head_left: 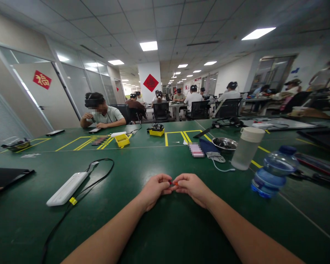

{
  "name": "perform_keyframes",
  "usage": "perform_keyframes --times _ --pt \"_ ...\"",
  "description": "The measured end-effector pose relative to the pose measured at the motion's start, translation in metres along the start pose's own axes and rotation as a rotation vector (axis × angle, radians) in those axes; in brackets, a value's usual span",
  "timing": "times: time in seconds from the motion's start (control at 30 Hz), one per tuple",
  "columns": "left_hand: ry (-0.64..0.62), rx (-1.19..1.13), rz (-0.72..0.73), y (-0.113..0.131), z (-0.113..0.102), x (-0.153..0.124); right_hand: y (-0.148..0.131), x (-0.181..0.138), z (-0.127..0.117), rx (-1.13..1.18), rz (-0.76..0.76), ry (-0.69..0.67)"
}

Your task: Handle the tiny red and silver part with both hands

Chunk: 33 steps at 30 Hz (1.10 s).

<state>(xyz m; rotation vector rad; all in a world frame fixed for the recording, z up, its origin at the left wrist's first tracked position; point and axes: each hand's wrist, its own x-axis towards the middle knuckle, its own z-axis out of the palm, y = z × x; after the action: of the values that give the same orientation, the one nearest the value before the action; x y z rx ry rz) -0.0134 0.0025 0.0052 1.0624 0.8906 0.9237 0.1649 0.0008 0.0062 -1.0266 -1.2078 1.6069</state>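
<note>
My left hand [155,189] and my right hand [191,187] meet at the middle of the green table [167,227], fingertips pinched together. Between the fingertips sits a tiny red and orange piece [172,182], mostly covered by my fingers, too small to name. Both hands rest low on the table surface with forearms stretching back toward me.
A white power bank [67,188] with a black cable [99,176] lies at the left. A white tumbler [246,148], a blue water bottle [275,171] and a metal bowl [224,143] stand at the right. A yellow tray [122,139] and a seated person [101,113] are farther back.
</note>
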Motion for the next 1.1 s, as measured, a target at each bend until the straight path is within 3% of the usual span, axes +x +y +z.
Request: perform_keyframes --times 1.1 --pt "-0.040 0.010 0.030 -0.0023 -0.0047 0.0016 -0.0023 -0.0008 0.0015 -0.016 -0.024 0.020"
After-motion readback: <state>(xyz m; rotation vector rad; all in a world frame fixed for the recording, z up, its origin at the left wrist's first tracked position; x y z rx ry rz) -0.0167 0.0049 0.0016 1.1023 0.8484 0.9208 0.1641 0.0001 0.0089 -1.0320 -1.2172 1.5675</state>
